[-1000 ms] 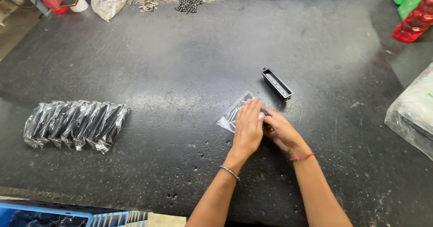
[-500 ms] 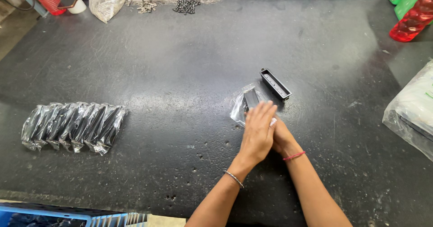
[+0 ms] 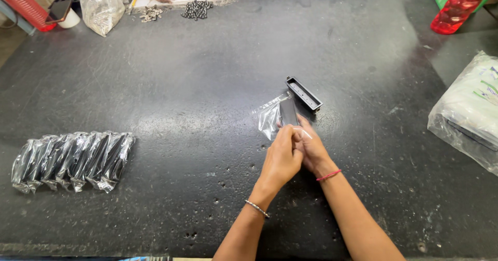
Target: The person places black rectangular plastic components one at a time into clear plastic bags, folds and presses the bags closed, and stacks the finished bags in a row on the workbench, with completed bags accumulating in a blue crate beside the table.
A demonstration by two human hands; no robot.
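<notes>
Left hand (image 3: 282,154) and right hand (image 3: 309,148) pressed together mid-bench, both gripping a clear plastic bag (image 3: 271,117) holding a black part (image 3: 288,113), open black tray (image 3: 304,93) just beyond, row of bagged parts (image 3: 72,160) near the left edge of the dark bench (image 3: 181,85)

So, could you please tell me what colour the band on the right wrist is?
Red; the wrist band shows best in the head view.

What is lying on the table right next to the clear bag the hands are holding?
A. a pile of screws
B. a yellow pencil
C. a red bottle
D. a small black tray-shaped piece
D: a small black tray-shaped piece lies on the dark table just beyond the clear bag, which the left hand and right hand hold together.
</notes>
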